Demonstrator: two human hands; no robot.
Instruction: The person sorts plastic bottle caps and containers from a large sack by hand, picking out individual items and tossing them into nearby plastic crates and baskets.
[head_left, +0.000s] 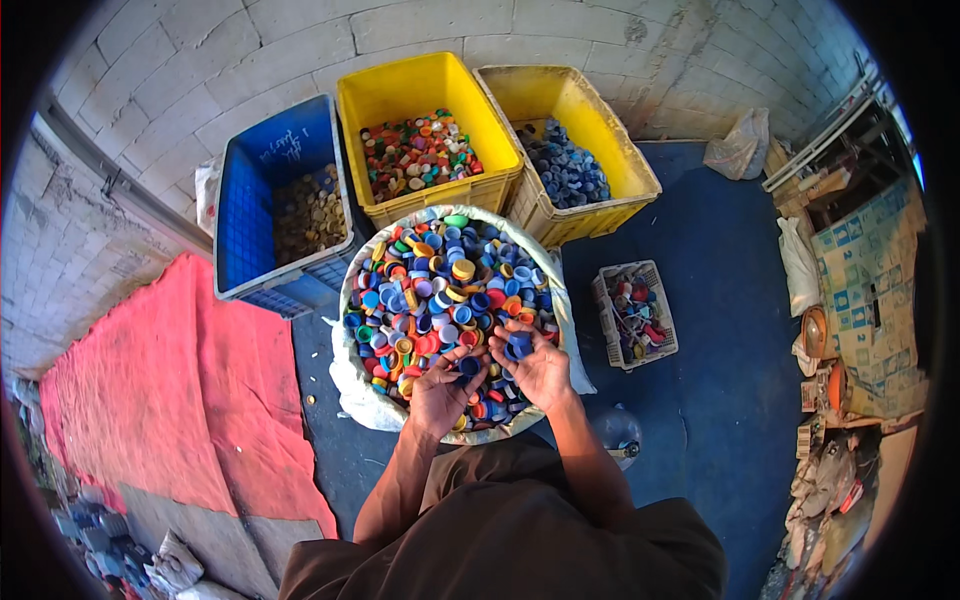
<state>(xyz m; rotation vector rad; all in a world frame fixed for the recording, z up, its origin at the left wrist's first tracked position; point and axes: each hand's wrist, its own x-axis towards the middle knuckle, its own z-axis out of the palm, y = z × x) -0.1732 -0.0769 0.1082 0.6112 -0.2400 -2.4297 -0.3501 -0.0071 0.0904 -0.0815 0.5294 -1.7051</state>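
A white woven sack (352, 401) with a rolled rim stands open before me, full of mixed plastic bottle caps (427, 281). Over its near part, my left hand (442, 390) holds a dark blue cap (469, 366) between thumb and fingers. Close by on the right, my right hand (538, 369) faces palm up with blue caps (519, 345) held at its fingers. Behind the sack are a blue crate (281, 281) with yellowish caps, a yellow crate (442, 196) with multicoloured caps, and another yellow crate (600, 214) with blue-grey caps.
A small white plastic basket (637, 315) of mixed pieces sits on the dark blue floor covering to the right. Near my right forearm lies a clear plastic bottle (616, 435). A red sheet (172, 390) covers floor at left. Shelving and clutter line the right side; a block wall stands behind.
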